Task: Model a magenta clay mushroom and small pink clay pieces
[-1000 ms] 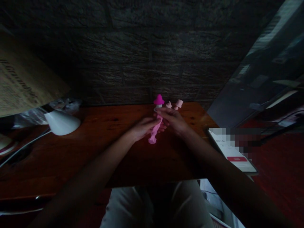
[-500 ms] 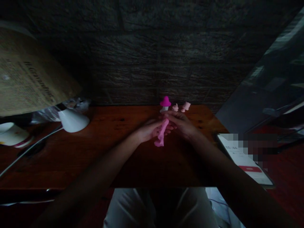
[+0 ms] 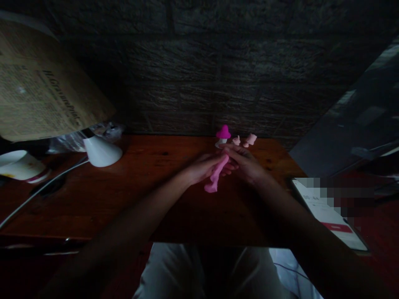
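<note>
1. Sloping between two bare hands, a strip (image 3: 215, 176) of plain pink, dough-like stuff runs from the fingertips down toward the person, ending in a wider, crumpled lobe.
2. The left hand (image 3: 202, 169) grasps the strip's upper part from one side, thumb on top. The right hand (image 3: 246, 164) pinches the top end from the other side, its thumb and forefinger close to the left thumb.
3. The strip looks light and soft, probably like modelling clay: likely to stretch, dent under a fingertip and perhaps tear where thin. It may be slightly tacky rather than slippery. Broad, gentle support under the middle and lobe would probably suit it better than a hard pinch at one end.
4. Just beyond the fingertips stands a mushroom shape (image 3: 223, 133) with a magenta cap and whitish stem. Beyond the right hand are a small pale piece (image 3: 236, 141) and a blocky one (image 3: 251, 139).
5. Dim light hides much. Fingers cover the strip's top end, and the undersides of the grip are out of sight. Whether the lobe touches the table (image 3: 143, 174) cannot be told. Well to the right of the hands, coarse squares mask part of a lit screen (image 3: 315, 204).
</note>
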The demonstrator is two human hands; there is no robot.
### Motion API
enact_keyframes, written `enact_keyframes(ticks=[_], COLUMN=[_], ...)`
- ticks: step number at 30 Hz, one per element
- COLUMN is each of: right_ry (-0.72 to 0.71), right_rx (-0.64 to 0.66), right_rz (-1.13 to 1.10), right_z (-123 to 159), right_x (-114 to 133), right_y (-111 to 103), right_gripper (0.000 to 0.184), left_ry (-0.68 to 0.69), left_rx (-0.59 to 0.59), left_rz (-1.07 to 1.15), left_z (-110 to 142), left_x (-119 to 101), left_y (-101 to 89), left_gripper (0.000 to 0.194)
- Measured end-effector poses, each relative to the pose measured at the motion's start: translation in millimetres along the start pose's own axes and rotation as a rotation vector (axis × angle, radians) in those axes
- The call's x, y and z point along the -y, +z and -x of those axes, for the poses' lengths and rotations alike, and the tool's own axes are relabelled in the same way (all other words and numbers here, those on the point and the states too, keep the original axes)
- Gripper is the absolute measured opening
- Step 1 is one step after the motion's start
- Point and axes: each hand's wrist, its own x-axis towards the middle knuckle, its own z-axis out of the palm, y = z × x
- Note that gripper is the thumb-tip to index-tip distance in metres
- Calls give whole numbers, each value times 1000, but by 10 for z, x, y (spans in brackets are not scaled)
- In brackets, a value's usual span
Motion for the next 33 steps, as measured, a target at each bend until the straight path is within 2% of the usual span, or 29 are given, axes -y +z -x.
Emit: enact_keyframes(ticks=[4,10,19,26,29,33], right_ry=[28,-25,-5,-10,13,50], right_rx=[-14,-97,-58,-80,-94,-156], right_rz=[-54,-5,98,75,63,168], right_z=[-14,-53,12,-8,-34,-44], right_x=[-36,-122,-42,-50,-98,-127], right_y=[33,59,87,109,70,58], right_gripper=[32,34,32,35,38,45], left_ry=[12,64,56,-3,34,142], left_rx=[43,-31,19,-77,-86,-133], left_rz=[-37,-110,-139,-131,-130,-121], left_z=[-22,-26,24,9,-2,-18], left_x=[16,47,14,16,5,-11], left_y=[0,-25,-25,5,11,-31], left_gripper=[42,43,37,36,38,38])
